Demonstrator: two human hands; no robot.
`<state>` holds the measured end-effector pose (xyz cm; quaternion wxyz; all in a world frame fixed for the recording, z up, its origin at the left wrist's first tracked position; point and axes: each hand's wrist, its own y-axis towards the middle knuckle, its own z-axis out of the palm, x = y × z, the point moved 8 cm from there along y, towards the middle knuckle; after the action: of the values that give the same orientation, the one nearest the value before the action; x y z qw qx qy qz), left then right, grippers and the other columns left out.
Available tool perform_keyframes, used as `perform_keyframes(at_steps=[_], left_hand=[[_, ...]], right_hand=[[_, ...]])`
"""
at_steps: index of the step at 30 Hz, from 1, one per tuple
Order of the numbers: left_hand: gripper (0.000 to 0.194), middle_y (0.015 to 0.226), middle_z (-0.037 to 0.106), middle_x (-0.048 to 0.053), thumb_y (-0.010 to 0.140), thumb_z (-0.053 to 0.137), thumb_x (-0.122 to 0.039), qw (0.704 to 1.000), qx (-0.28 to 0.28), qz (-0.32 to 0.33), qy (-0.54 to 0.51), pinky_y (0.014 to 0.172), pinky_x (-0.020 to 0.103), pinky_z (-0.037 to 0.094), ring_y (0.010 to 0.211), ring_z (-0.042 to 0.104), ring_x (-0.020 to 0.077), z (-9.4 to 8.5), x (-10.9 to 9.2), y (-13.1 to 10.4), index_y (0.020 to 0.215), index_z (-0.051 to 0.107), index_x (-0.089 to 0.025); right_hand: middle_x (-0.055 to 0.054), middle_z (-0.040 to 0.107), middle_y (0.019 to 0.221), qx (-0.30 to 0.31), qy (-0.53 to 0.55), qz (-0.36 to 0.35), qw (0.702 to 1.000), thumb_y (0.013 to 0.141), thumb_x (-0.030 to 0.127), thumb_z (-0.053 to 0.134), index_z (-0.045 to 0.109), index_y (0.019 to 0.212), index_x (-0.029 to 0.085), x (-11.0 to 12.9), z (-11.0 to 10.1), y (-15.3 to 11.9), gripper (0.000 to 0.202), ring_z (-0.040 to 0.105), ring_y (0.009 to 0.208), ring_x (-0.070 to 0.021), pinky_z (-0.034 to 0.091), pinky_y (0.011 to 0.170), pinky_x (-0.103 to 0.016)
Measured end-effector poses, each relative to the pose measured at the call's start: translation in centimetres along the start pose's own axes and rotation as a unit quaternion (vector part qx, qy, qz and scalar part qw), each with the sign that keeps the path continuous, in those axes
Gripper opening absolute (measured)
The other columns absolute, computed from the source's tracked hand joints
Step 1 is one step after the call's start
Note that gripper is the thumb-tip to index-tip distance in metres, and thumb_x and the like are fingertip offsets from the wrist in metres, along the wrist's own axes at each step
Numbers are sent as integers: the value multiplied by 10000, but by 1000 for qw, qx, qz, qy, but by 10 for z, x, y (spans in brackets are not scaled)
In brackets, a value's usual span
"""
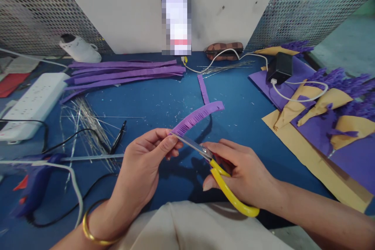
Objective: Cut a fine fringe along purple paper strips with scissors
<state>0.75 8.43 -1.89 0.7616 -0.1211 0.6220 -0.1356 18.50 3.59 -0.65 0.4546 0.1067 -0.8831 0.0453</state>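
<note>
Between the thumb and fingers of my left hand [149,154] is pinched one end of a purple paper strip [196,118]. Fine slits run along the lower edge of the strip, and its free end curves up to the right. My right hand [240,172] is closed around a pair of scissors [234,199] with yellow handles. The blades point to the upper left and meet the strip right by my left fingertips. Behind the curved strip, a narrow purple piece [203,89] reaches back over the blue table [234,117].
Long purple strips [125,73] lie at the back left, near a power strip [35,105]. Thin wires [93,125] and a blue glue gun [39,183] are on the left. Wrapped purple flowers [319,101] and a black adapter [279,68] occupy the right. A phone [176,23] stands at the back.
</note>
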Motion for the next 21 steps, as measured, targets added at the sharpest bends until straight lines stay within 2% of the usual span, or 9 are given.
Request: perform_keyframes(at_steps=[12, 21], left_hand=[[107, 594, 723, -23, 660, 842, -234, 1000, -9, -6, 17, 531, 130, 457, 538, 601, 69, -2, 1, 0, 695, 760, -175], [106, 598, 721, -24, 662, 835, -232, 1000, -8, -3, 20, 537, 133, 458, 544, 603, 72, -1, 0, -2, 700, 757, -172]], right_hand=[[-5, 593, 762, -8, -29, 3, 1000, 799, 630, 706, 724, 1169, 204, 1, -3, 0, 564, 520, 587, -127, 418, 518, -240], [15, 548, 731, -19, -30, -10, 999, 801, 603, 722, 730, 1167, 207, 3, -6, 0, 539, 479, 550, -108, 391, 508, -234]])
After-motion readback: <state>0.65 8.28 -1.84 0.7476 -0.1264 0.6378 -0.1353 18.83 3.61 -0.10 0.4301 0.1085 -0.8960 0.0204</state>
